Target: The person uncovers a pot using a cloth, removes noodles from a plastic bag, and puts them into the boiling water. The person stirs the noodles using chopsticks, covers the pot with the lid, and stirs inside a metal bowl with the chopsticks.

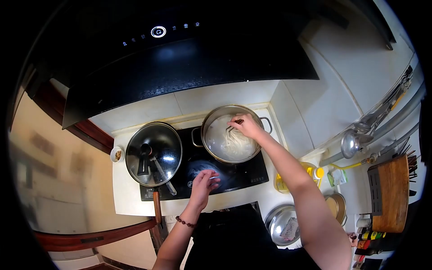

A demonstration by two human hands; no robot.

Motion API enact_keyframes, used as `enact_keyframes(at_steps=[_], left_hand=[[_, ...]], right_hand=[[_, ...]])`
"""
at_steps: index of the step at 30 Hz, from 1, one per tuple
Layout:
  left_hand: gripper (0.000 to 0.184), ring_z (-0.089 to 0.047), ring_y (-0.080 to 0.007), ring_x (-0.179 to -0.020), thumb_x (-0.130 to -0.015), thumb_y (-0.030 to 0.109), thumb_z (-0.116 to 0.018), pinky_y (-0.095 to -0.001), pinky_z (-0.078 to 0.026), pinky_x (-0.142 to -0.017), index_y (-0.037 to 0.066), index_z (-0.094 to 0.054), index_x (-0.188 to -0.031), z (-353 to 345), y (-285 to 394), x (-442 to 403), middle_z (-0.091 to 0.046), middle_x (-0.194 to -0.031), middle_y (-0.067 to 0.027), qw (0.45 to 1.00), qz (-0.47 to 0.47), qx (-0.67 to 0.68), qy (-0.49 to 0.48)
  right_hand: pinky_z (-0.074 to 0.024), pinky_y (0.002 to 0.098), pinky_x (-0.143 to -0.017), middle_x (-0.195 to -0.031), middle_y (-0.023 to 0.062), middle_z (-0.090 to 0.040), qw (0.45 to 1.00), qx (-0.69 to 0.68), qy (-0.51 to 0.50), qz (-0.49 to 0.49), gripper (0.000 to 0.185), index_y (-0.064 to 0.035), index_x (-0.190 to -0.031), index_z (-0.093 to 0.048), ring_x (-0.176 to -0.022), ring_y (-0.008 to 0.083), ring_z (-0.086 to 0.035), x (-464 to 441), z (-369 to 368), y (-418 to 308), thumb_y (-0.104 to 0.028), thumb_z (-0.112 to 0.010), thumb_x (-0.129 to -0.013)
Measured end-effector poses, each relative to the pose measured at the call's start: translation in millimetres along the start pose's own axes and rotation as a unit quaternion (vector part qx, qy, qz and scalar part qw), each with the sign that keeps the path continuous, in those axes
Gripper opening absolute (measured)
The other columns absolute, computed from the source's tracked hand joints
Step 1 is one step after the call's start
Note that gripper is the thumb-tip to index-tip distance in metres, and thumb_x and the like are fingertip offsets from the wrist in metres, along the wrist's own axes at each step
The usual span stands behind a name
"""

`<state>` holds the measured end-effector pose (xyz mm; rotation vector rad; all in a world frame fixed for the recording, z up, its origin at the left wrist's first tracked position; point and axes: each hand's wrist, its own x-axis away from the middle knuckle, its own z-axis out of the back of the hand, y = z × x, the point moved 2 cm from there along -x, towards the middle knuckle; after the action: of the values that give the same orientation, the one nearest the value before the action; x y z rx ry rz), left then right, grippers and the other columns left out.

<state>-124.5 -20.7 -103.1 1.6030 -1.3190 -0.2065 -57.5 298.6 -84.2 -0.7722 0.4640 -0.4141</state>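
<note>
My right hand (244, 125) is closed on a pair of chopsticks (231, 128) over the right side of a large steel pot (208, 123). The chopsticks' lower ends reach toward pale noodles (238, 145) in cloudy liquid. My left hand (205, 183) is raised above the front of the black cooktop (220, 178), its fingers slightly curled and apart, holding nothing. Left of the pot sits a pan with a glass lid (167, 140); a black-handled utensil (143, 163) lies on the lid.
A small white bowl (117, 155) stands at far left. Right of the cooktop are a yellow oil bottle (309, 171), a metal bowl (275, 221) and another metal container (340, 205). Ladles (350, 143) hang on the right wall; a wooden board (390, 193) stands below. A range hood (189, 60) overhangs the back.
</note>
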Motion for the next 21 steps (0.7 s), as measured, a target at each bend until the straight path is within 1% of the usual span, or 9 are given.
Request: enact_keyframes(at_steps=[5,7,12,14,15,16,18,19,21], left_hand=[[0.020,-0.066,-0.0182,-0.098,-0.105,0.027,-0.054,-0.0323,-0.052,-0.083,0.009,-0.059,-0.113,-0.7,4.7,-2.8,-0.067,-0.109,-0.0072,1.000,-0.004,-0.003,-0.008],[0.020,-0.066,-0.0182,-0.098,-0.105,0.027,-0.054,-0.0324,-0.052,-0.083,0.009,-0.059,-0.113,-0.2,5.6,-2.5,-0.067,-0.109,-0.0071,1.000,-0.004,-0.001,-0.006],[0.020,-0.065,-0.0182,-0.099,-0.105,0.027,-0.054,-0.0325,-0.052,-0.084,0.009,-0.059,-0.113,-4.9,3.8,-4.9,-0.067,-0.109,-0.0071,1.000,0.005,-0.007,-0.017],[0.021,-0.065,-0.0182,-0.099,-0.105,0.027,-0.054,-0.0325,-0.052,-0.084,0.009,-0.059,-0.113,-7.4,3.9,-4.7,-0.067,-0.108,-0.0071,1.000,0.006,-0.010,-0.022],[0.021,-0.065,-0.0182,-0.099,-0.105,0.027,-0.054,-0.0324,-0.052,-0.084,0.009,-0.059,-0.113,-7.9,4.3,-4.6,-0.067,-0.109,-0.0072,1.000,0.008,-0.014,-0.021],[0.021,-0.065,-0.0182,-0.099,-0.105,0.028,-0.054,-0.0324,-0.052,-0.084,0.009,-0.059,-0.113,-7.9,4.3,-5.0,-0.067,-0.109,-0.0074,1.000,0.009,-0.017,-0.019],[0.021,-0.065,-0.0182,-0.098,-0.105,0.028,-0.054,-0.0324,-0.052,-0.084,0.009,-0.059,-0.113,-4.1,1.2,-5.0,-0.067,-0.109,-0.0075,1.000,0.009,-0.011,-0.017],[0.021,-0.065,-0.0182,-0.098,-0.105,0.028,-0.054,-0.0325,-0.052,-0.084,0.009,-0.059,-0.113,-2.6,0.5,-5.9,-0.067,-0.109,-0.0076,1.000,0.007,-0.006,-0.017],[0.021,-0.065,-0.0182,-0.098,-0.105,0.027,-0.054,-0.0326,-0.052,-0.084,0.008,-0.059,-0.114,-1.4,-1.2,-6.5,-0.067,-0.109,-0.0076,1.000,0.010,-0.004,-0.018]], right_hand=[[-0.0521,0.0380,-0.069,-0.082,0.0186,-0.070,0.998,0.001,0.063,-0.030,0.024,0.0006,-0.091,-0.073,-0.069,0.0333,-0.066,-0.4,18.6,-18.9,-0.023,-0.074,-0.090],[-0.0528,0.0388,-0.071,-0.081,0.0191,-0.070,0.991,0.004,0.131,-0.030,0.023,0.0008,-0.089,-0.073,-0.072,0.0341,-0.067,-0.3,30.5,-20.6,-0.022,-0.074,-0.089],[-0.0541,0.0423,-0.077,-0.082,0.0196,-0.071,0.991,0.074,0.108,0.017,0.021,-0.0005,-0.090,-0.074,-0.079,0.0376,-0.068,3.4,20.3,16.4,-0.021,-0.075,-0.087],[-0.0542,0.0431,-0.078,-0.084,0.0198,-0.071,0.995,0.083,0.032,-0.055,0.022,-0.0018,-0.090,-0.074,-0.080,0.0388,-0.068,7.6,8.1,23.9,-0.024,-0.075,-0.086],[-0.0548,0.0416,-0.075,-0.077,0.0199,-0.070,0.996,0.054,0.029,-0.072,0.025,-0.0014,-0.090,-0.074,-0.076,0.0357,-0.069,10.1,4.9,27.5,-0.027,-0.075,-0.086],[-0.0548,0.0416,-0.075,-0.077,0.0199,-0.070,0.996,0.054,0.028,-0.071,0.025,-0.0014,-0.090,-0.074,-0.076,0.0357,-0.069,9.4,6.5,24.1,-0.027,-0.075,-0.086],[-0.0567,0.0372,-0.067,-0.070,0.0160,-0.069,0.990,-0.006,-0.025,-0.136,0.027,0.0007,-0.087,-0.073,-0.067,0.0272,-0.072,13.5,7.0,20.2,-0.026,-0.075,-0.089],[-0.0567,0.0372,-0.067,-0.070,0.0160,-0.069,0.990,-0.006,-0.025,-0.137,0.027,0.0007,-0.087,-0.073,-0.067,0.0272,-0.072,15.4,4.7,24.8,-0.026,-0.075,-0.089],[-0.0571,0.0315,-0.061,-0.066,0.0108,-0.069,0.974,-0.130,-0.077,-0.168,0.029,0.0025,-0.083,-0.072,-0.062,0.0178,-0.072,20.5,-3.0,34.2,-0.026,-0.075,-0.090]])
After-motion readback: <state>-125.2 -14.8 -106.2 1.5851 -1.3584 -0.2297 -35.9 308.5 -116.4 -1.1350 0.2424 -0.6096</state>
